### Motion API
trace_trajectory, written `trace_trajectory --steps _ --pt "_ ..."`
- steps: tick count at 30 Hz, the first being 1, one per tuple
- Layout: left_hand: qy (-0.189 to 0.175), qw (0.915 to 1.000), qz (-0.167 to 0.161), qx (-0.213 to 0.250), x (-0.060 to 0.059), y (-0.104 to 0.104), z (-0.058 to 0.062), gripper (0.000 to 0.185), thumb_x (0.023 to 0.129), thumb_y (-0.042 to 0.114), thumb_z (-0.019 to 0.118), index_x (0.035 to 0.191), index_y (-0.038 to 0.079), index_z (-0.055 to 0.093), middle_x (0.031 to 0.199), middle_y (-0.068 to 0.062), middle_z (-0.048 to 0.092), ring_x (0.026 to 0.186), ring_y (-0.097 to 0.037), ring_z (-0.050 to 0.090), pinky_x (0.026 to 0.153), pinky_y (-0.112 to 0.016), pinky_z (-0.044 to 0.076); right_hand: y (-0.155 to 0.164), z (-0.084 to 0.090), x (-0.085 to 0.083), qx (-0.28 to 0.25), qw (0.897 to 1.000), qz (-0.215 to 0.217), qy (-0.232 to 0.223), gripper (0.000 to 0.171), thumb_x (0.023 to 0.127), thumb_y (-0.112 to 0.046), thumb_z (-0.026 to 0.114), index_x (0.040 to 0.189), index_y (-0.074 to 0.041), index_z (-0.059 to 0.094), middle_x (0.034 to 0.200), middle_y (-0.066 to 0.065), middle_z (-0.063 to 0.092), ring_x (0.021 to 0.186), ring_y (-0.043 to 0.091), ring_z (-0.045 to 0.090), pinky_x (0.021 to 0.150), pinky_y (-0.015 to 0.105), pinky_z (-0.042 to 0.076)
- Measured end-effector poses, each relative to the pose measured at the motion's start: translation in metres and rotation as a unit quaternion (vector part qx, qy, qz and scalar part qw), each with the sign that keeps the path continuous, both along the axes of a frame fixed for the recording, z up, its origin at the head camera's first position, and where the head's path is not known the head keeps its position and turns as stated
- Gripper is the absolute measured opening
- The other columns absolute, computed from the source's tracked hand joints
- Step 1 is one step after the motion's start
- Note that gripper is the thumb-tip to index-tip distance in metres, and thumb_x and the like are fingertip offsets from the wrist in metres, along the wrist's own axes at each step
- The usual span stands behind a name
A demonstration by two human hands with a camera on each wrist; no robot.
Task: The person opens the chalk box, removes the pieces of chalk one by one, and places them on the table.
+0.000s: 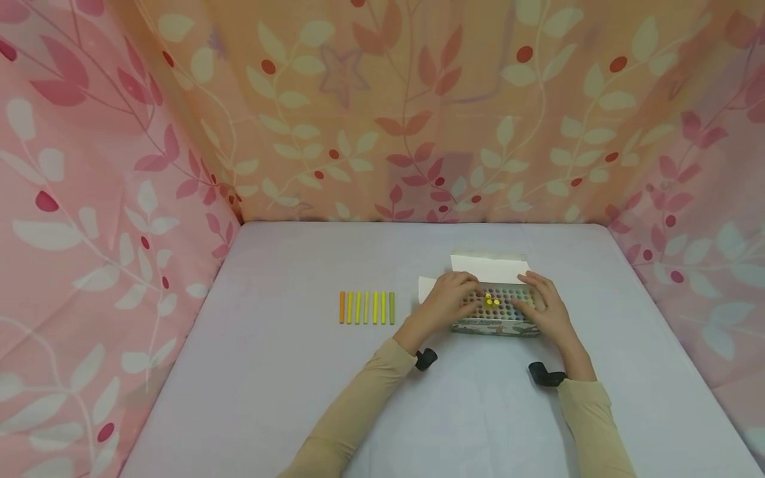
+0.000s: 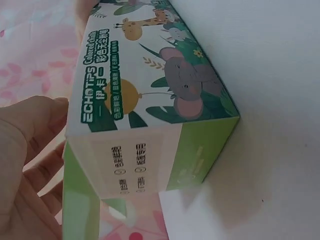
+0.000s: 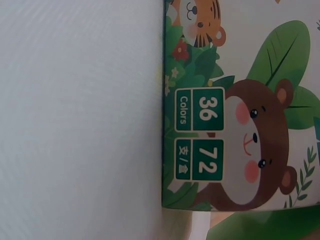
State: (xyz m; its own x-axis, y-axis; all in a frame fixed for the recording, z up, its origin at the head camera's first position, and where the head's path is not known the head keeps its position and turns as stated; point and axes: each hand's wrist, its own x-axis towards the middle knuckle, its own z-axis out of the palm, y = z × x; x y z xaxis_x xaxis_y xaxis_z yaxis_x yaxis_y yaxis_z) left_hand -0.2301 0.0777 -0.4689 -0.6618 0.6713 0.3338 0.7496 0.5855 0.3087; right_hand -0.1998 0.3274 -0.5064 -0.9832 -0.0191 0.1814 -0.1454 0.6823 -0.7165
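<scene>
Both hands (image 1: 499, 307) on printed cardboard box (image 1: 493, 325) — rectangular.

- I see the box (image 1: 496, 312) standing open on the surface (image 1: 287, 392), right of centre, its flap (image 1: 490, 267) folded back behind it.
- My left hand (image 1: 448, 302) rests on the box's left end, my right hand (image 1: 544, 309) on its right end.
- A row of sticks (image 1: 366, 307) lies left of the box — side by side, well apart from it.
- Two sticks (image 1: 493, 301) stand inside the box, between my hands.

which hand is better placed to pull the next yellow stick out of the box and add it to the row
Left, probably. The left hand lies on the box edge nearest the row of sticks; the right hand is on the far side.
</scene>
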Motion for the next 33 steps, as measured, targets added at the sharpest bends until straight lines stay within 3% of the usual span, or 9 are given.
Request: trace_trajectory --steps 6,17,33 --pt "0.016 0.9997 -0.015 -0.007 -0.003 0.013 -0.003 0.020 0.088 0.037 0.062 0.104 0.025 0.066 0.114 0.008 0.058 0.112 -0.010 0.050 0.105 -0.029 0.031 -0.001 -0.001 0.000 -0.003 1.000 0.000 0.003 0.057 0.086 -0.029 0.066 0.135 -0.011 0.045 0.146 0.016 0.029 0.133 0.044 0.024 0.096 0.070 0.020" --pt "0.026 0.9968 0.019 -0.073 -0.001 0.029 0.000 0.022 0.089 0.043 0.058 0.105 0.028 0.063 0.119 0.009 0.054 0.121 -0.012 0.043 0.106 -0.034 0.031 0.000 -0.001 0.000 -0.005 1.000 0.000 0.007 0.056 0.086 -0.030 0.066 0.135 -0.013 0.045 0.145 0.015 0.029 0.133 0.043 0.025 0.096 0.070 0.020" --pt "0.041 0.9965 0.027 -0.067 -0.002 0.033 -0.008 0.021 0.088 0.042 0.060 0.103 0.028 0.064 0.117 0.008 0.056 0.120 -0.013 0.043 0.105 -0.034 0.032 0.003 -0.004 -0.002 -0.008 1.000 0.010 0.005 0.058 0.086 -0.028 0.067 0.136 -0.013 0.044 0.147 0.015 0.027 0.133 0.045 0.024 0.094 0.072 0.021"
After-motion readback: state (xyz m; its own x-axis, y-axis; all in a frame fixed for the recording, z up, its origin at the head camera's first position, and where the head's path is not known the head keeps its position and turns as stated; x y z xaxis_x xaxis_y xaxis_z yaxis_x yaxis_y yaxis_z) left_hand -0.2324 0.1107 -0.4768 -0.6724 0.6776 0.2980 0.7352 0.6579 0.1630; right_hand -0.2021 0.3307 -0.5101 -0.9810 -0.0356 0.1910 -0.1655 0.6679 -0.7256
